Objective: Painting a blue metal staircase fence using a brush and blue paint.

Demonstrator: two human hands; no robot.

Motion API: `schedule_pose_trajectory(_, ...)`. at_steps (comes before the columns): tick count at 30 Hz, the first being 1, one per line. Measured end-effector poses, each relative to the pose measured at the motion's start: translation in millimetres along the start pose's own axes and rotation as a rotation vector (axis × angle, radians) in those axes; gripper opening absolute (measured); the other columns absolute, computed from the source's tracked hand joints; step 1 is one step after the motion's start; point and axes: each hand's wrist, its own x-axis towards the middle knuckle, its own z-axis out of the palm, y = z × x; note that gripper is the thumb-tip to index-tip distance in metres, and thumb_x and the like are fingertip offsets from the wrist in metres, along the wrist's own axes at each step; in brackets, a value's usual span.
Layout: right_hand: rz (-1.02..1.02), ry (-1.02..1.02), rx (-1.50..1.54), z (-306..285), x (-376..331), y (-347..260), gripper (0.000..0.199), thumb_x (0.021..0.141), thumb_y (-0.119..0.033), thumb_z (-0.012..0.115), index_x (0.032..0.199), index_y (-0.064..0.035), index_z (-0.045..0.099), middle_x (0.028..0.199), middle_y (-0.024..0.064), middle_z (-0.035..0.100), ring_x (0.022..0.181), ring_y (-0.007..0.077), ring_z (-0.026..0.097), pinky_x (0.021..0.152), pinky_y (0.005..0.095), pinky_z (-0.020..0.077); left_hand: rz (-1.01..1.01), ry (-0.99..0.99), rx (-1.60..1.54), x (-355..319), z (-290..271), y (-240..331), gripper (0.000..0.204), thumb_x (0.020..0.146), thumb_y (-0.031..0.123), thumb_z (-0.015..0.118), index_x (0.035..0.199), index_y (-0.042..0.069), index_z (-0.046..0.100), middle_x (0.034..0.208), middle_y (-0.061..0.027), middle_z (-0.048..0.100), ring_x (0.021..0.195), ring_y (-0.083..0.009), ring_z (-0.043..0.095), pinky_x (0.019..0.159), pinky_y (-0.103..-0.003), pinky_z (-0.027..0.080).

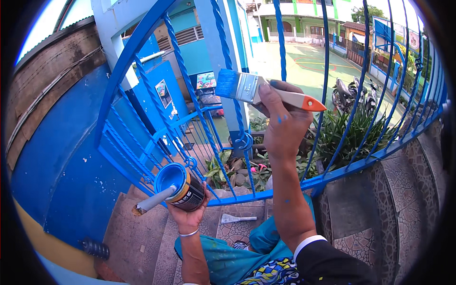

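My right hand (282, 126) is raised and grips a flat paintbrush (259, 91) with blue-loaded bristles, a metal ferrule and a pale handle tipped orange. The bristles sit against a twisted bar of the blue metal railing (228, 71). My left hand (190, 213), with a thin bracelet on the wrist, holds an open can of blue paint (178, 185) low beside the railing. A stirring stick (152, 203) leans out of the can toward the left. Blue paint specks dot my right forearm.
I am on patterned stone stairs (380, 209) beside a blue wall (71, 156). A second brush or scraper (237, 218) lies on a step. Below the railing are plants (342, 133), rocks, parked motorcycles (349, 95) and a paved courtyard with buildings.
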Motion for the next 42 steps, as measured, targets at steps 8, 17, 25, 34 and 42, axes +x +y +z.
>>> schedule_pose_trajectory(8,0.262,0.145,-0.217,-110.1,-29.0,68.3,0.027,0.091,-0.007,0.08,0.11,0.0095,0.068,0.095,0.0141,0.073,0.082,0.015,0.071,0.072,0.028,0.0611,-0.032,0.0,-0.041,-1.3,-1.0,0.6,0.088,0.087,0.071,0.058,0.147,0.006,0.053,0.143,-0.025,0.057,0.135,-0.0484,0.051,0.108,-0.065,0.043)
schedule_pose_trajectory(17,0.023,-0.102,-0.642,-76.4,-16.7,58.4,0.017,0.092,-0.007,0.078,0.103,0.0042,0.075,0.084,0.0053,0.074,0.077,0.0099,0.067,0.07,0.0251,0.0536,-0.025,0.024,-0.028,2.3,-0.3,0.1,0.087,0.087,0.069,0.06,0.146,0.006,0.054,0.142,-0.0241,0.058,0.135,-0.0485,0.051,0.108,-0.064,0.044)
schedule_pose_trajectory(25,-0.034,0.013,-0.568,-66.7,0.6,36.2,0.017,0.091,-0.01,0.08,0.101,0.0026,0.074,0.083,0.0063,0.074,0.075,0.011,0.068,0.069,0.0273,0.0543,-0.023,-0.028,-0.006,-2.2,1.3,0.0,0.087,0.088,0.07,0.058,0.146,0.006,0.054,0.141,-0.0236,0.058,0.135,-0.0479,0.05,0.106,-0.063,0.045)
schedule_pose_trajectory(34,-0.136,-0.077,-0.412,5.9,22.8,11.5,0.018,0.089,-0.004,0.079,0.102,0.0066,0.075,0.086,0.0094,0.075,0.074,0.0113,0.069,0.07,0.0253,0.055,0.002,0.08,0.017,0.6,-1.4,3.8,0.086,0.088,0.071,0.057,0.145,0.007,0.055,0.139,-0.0236,0.06,0.134,-0.0502,0.051,0.103,-0.064,0.046)
schedule_pose_trajectory(42,-0.245,-0.02,-0.091,4.1,49.9,10.2,0.015,0.092,-0.008,0.079,0.101,0.0025,0.074,0.084,0.0068,0.074,0.073,0.0089,0.068,0.065,0.0248,0.0541,-0.002,-0.012,0.055,0.6,8.1,2.9,0.086,0.088,0.069,0.059,0.147,0.006,0.053,0.141,-0.0276,0.057,0.134,-0.049,0.051,0.107,-0.063,0.045)
